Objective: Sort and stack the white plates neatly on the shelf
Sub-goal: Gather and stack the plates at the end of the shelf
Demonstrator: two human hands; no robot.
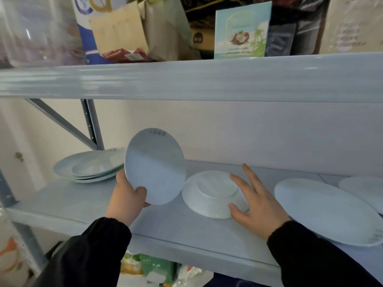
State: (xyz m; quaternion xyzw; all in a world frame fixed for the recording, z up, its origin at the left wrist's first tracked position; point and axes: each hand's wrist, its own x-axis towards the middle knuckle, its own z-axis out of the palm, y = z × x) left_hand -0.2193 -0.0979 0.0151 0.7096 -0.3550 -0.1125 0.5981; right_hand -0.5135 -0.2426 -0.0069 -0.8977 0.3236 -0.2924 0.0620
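Partly done, by the look of it: a stack of plates (87, 168) already sits on the shelf (165, 222), just beyond the left hand (128, 195). It holds several wide plates with a smaller one nested on top. Three more lie loose.

The left hand grips a small white plate (154, 168) by its lower rim, thumb curled over the front edge. The plate stands tilted nearly upright, lifted off the shelf, between the stack and the right hand (259, 206).

The right hand's fingers (251, 177) are straight and spread wide, holding nothing. Thumb and forefinger touch an upturned deep plate (207, 195) lying foot-up on the shelf. Outward of those fingers lies a large flat plate (327, 212), its near rim overhanging the shelf's front edge, a slip risk. A further plate (366, 189) sits behind it.

Room is fair: bare shelf lies before both sets of fingers. Above them, the upper shelf board (186, 79) limits lift, and a metal upright (93, 125) stands behind the stack.
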